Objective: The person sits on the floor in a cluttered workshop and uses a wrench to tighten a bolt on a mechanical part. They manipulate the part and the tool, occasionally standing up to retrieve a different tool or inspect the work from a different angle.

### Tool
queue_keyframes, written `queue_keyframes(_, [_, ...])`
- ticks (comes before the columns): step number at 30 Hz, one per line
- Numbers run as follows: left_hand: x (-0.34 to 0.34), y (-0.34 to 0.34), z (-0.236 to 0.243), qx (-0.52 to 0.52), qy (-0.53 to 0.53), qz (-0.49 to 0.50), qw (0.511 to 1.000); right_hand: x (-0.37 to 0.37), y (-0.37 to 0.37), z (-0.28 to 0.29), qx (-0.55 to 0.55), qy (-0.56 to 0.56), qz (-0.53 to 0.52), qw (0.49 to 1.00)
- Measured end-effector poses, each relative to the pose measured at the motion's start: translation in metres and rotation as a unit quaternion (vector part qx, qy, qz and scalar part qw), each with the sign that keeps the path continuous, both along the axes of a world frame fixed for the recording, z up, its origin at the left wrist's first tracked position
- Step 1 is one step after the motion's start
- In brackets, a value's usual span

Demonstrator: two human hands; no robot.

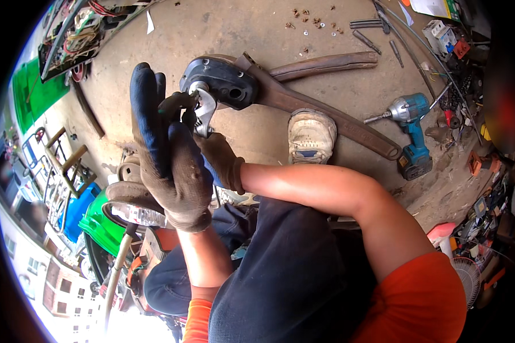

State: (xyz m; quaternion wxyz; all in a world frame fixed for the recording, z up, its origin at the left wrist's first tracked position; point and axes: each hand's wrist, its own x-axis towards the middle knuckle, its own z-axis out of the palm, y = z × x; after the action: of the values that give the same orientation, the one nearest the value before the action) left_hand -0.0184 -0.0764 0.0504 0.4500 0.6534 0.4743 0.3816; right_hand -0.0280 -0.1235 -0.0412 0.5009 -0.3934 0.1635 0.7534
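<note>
My left hand, in a brown glove with blue coating, is raised left of the black housing with its long fingers stretched out. Behind it my right hand, also gloved, is closed on a silver metal tool, apparently a wrench; its grip is partly hidden. The tool's head is against the black housing, which sits on a long rusty metal bar. Another weathered bar lies behind it. My shoe rests beside the long bar.
A teal impact driver lies at right, near cluttered tools and parts. Small screws and washers and rods lie at the back. Green bins, a blue container and metal frames stand at left.
</note>
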Motion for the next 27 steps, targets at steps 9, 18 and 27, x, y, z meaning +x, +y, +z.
queue_keyframes(9, [0.002, 0.006, -0.006, 0.029, -0.052, 0.025, 0.998, -0.052, -0.004, -0.046, 0.077, -0.047, -0.037, 0.995])
queue_keyframes(18, [-0.003, 0.0, -0.007, 0.038, -0.001, -0.008, 0.999, -0.057, -0.009, -0.056, 0.235, -0.267, -0.088, 0.93])
queue_keyframes(27, [-0.025, -0.007, -0.028, 0.15, 0.076, -0.046, 0.985, -0.045, -0.01, -0.052, 0.192, -0.246, -0.025, 0.95])
